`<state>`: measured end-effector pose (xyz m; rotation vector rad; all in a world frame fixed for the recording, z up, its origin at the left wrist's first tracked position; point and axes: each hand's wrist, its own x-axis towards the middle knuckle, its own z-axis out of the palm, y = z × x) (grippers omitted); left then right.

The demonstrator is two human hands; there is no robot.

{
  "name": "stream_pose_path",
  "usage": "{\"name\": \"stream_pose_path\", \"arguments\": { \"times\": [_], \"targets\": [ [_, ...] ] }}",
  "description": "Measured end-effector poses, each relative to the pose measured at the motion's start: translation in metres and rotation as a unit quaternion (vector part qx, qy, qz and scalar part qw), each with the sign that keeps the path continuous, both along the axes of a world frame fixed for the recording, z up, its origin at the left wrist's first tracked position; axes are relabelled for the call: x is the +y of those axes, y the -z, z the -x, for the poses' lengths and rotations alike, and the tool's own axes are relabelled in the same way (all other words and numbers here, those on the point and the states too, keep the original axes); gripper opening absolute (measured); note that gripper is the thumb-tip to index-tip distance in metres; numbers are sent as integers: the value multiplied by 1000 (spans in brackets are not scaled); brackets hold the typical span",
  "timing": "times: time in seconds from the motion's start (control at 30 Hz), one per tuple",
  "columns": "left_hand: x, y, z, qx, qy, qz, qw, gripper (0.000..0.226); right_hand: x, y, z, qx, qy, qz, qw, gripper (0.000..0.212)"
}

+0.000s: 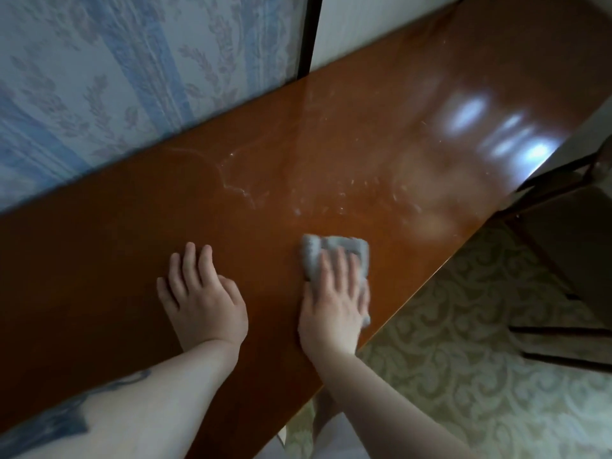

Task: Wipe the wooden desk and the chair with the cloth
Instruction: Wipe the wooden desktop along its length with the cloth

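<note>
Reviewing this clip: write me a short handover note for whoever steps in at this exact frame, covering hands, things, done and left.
Left hand: open, flat on the wooden desk, holding nothing.
Right hand: open, straight fingers pressing the grey cloth onto the desk near its front edge.
Done: the stretch by the hands looks free of specks.
Left: white streaks and specks beyond the cloth; the chair, beside the desk's far end, with no hand near it.

Cloth (334, 253) on table (99, 260), chair (569, 246) right
Right grip (334, 303) on the cloth; left grip (202, 299) just left of it.
</note>
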<state>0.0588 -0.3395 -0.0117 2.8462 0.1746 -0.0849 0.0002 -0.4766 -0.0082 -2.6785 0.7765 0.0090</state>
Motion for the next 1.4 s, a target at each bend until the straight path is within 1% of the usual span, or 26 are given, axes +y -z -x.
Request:
{"name": "stream_pose_path", "arguments": {
  "times": [0.07,0.1,0.13,0.17,0.2,0.27,0.3,0.33,0.37,0.43,0.5,0.53,0.57,0.6,0.7,0.73,0.77,0.83,0.93,1.0,1.03,1.13,1.2,1.27,1.33,1.4],
  "targets": [
    [-1,0,-1,-6,-2,-13,1000,45,-14,-2,-15,19,-231,4,973,55],
    [-2,0,-2,-5,0,-23,1000,44,-30,-3,-20,23,-276,-1,961,54],
    [-2,0,-4,-8,2,-31,999,42,-45,-3,-21,14,-253,-1,967,53],
    [-2,-2,-9,-13,1,-31,999,38,-57,-1,-17,-4,-172,8,985,53],
    [-2,-4,-15,-16,-10,-24,1000,34,-65,1,-9,-23,-49,13,998,52],
    [-6,-9,-31,-2,-68,7,998,32,-57,7,7,-39,176,8,984,52],
    [-9,-10,-39,1,-103,23,994,34,-45,9,12,-44,222,14,974,53],
    [-12,-10,-46,-1,-134,35,990,37,-31,11,14,-47,212,24,976,55],
    [-15,-8,-51,-4,-158,43,986,40,-18,11,14,-46,156,33,986,56],
    [-18,-3,-57,-8,-189,54,981,44,1,5,4,-21,-66,48,996,54],
    [-19,1,-57,-14,-198,57,978,45,-2,-5,-13,22,-308,0,951,50],
    [-19,2,-57,-17,-198,53,979,45,-15,-7,-24,38,-383,-22,923,50],
    [-21,2,-56,-19,-197,46,979,45,-30,-7,-32,38,-413,-21,910,50],
    [-22,3,-56,-19,-196,39,980,45,-43,-4,-37,23,-392,-5,920,50],
    [-24,6,-56,-18,-191,25,981,45,-64,4,-25,-18,-120,34,992,51],
    [-24,7,-57,-19,-188,21,982,46,-56,5,-18,-21,-65,40,997,51],
    [-25,8,-57,-18,-189,19,982,46,-44,6,-12,-16,-64,40,997,52],
    [-25,9,-58,-15,-197,13,980,46,-20,2,-11,1,-190,27,981,53],
    [-24,8,-58,-20,-193,1,981,44,-24,-7,-51,48,-444,-6,895,50],
    [-24,8,-59,-6,-196,-5,981,44,-41,-5,-82,49,-505,2,862,50],
    [-24,7,-59,3,-200,-7,980,44,-48,-2,-90,37,-479,4,877,50],
    [-26,6,-59,6,-205,-13,979,44,-40,3,-80,-12,-273,5,962,52],
    [-26,8,-60,-6,-205,-18,979,43,-19,6,-67,-19,-248,-3,969,54],
    [-26,9,-60,-30,-203,-11,979,42,-12,3,-68,3,-367,-15,930,53],
    [-24,10,-60,-44,-211,0,976,41,-27,-5,-96,43,-536,-8,843,51],
    [-25,9,-60,-39,-218,8,975,42,-54,-5,-135,50,-637,2,769,50]
  ]
}}
